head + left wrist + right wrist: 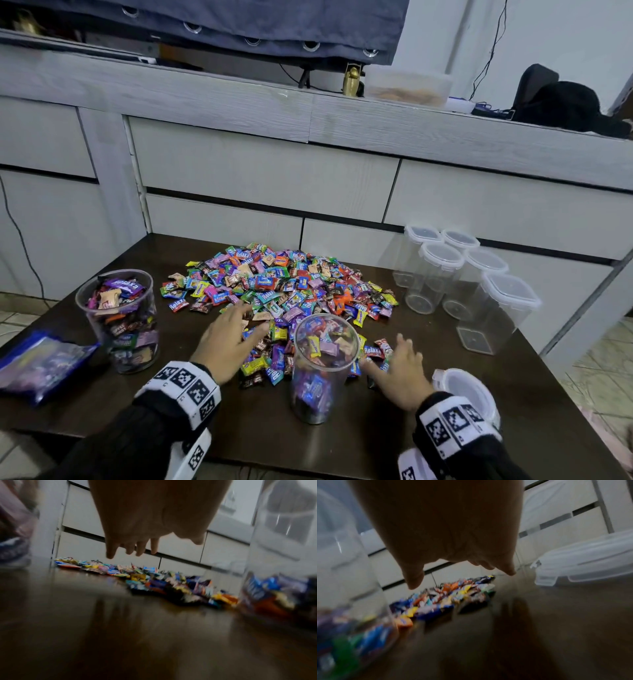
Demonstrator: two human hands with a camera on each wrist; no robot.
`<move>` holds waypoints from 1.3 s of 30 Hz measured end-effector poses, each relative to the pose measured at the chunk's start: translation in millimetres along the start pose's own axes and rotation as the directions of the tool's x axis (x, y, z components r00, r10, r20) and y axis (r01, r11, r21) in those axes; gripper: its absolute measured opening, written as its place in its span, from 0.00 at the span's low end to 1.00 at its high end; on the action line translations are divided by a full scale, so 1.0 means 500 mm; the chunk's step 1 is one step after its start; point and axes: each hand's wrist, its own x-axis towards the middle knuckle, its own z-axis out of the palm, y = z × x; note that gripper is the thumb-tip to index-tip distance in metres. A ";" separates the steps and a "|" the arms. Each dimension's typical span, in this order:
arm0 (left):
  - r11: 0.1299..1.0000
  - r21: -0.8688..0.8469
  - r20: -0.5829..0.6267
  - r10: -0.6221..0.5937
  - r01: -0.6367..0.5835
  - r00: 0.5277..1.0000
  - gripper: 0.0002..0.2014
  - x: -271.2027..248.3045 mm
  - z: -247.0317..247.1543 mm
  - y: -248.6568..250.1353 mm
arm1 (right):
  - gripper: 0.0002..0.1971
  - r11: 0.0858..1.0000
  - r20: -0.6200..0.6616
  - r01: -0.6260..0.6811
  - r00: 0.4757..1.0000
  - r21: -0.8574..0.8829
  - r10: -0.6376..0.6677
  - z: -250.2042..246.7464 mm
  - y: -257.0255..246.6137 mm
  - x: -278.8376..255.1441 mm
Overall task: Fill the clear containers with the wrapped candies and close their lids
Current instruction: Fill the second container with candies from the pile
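A heap of wrapped candies [284, 287] covers the middle of the dark table [260, 421]. A clear round container [322, 363], about half full of candies, stands lidless at the heap's near edge. My left hand [233, 334] hovers flat over the candies just left of it, fingers spread and holding nothing. My right hand [399, 368] reaches, fingers straight, over the candies on its right side. In the left wrist view the fingers [137, 547] hang above the heap [154, 582]. A loose white lid [469, 394] lies behind my right wrist, also seen in the right wrist view [583, 561].
A second lidless container [120, 318], nearly full of candies, stands at the left. Several empty lidded containers [462, 274] stand at the table's right rear. A blue candy bag [41, 366] lies at the left edge. Grey cabinet drawers [267, 171] rise behind the table.
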 end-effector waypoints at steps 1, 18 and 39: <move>0.989 0.137 0.068 -0.072 0.062 0.995 0.50 0.001 0.011 -0.011 | 0.54 0.999 0.022 -0.040 0.999 -0.028 0.041 0.022 0.006 0.003; 0.866 0.464 0.424 -0.031 -0.187 0.905 0.80 0.063 0.059 0.001 | 0.72 0.986 -0.014 0.055 0.998 -0.157 -0.057 0.157 -0.087 0.138; 0.869 0.430 0.423 0.047 -0.246 0.905 0.25 0.131 0.076 0.071 | 0.26 0.871 0.251 0.393 0.911 -0.294 -0.326 0.073 -0.113 0.202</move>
